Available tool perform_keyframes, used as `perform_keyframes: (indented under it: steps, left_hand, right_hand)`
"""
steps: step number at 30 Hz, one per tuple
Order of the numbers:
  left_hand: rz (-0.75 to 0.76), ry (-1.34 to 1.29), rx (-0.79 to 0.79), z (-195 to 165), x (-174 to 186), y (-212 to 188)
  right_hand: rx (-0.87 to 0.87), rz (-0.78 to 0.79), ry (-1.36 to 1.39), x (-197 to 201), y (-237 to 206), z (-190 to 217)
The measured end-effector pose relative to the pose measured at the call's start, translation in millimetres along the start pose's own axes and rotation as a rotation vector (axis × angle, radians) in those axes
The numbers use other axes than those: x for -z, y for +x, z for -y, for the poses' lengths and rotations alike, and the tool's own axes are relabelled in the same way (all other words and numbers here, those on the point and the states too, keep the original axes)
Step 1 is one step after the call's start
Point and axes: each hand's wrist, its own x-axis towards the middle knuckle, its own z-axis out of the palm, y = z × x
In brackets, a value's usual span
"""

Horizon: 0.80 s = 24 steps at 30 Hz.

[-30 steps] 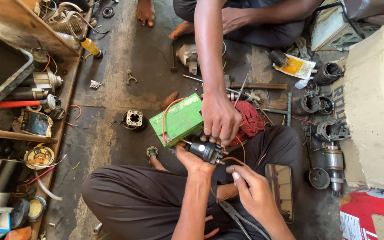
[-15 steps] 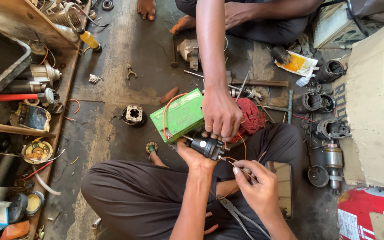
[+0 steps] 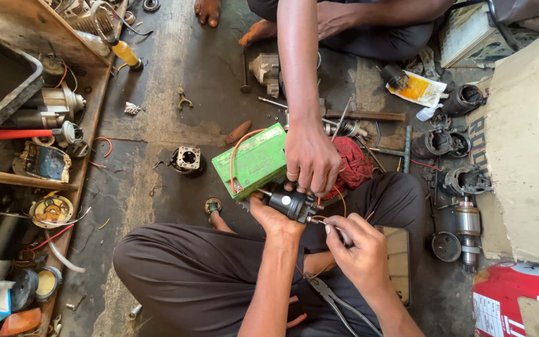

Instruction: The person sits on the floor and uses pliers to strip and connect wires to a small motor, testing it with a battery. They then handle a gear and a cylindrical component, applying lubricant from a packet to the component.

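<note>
Gripped in left hand (image 3: 274, 219): small black motor unit (image 3: 292, 203), centre frame. Green battery (image 3: 256, 158), above-left, orange lead attached. Co-worker's hand (image 3: 312, 159) steadies unit from above. Right hand (image 3: 358, 248) pinches thin wire (image 3: 330, 226) at terminal; connection appears unfinished.

Single head-worn view, looks steeply down from above the seated person's lap at close range, onto the stained grey concrete floor (image 3: 157, 156). Top of frame faces a co-worker opposite; the cluttered wooden shelf (image 3: 26, 178) runs along the left edge.
</note>
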Motion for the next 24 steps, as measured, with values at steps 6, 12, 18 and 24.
perform_keyframes:
  steps: [6,12,18,24]
  left_hand:
    - [-0.038,-0.002,0.0,0.9,1.5,2.0]
    - [-0.026,-0.002,-0.02,0.8,5.6,4.3]
    - [0.026,-0.018,-0.015,0.8,8.7,6.9]
    - [-0.037,-0.002,-0.002,0.4,5.3,3.1]
  right_hand:
    - [0.051,-0.037,-0.118,3.1,4.1,1.5]
    - [0.072,-0.012,-0.006,3.2,1.9,0.7]
    - [0.025,-0.076,-0.049,2.1,1.0,-1.2]
    - [0.053,-0.07,-0.056,0.7,-0.4,-1.4]
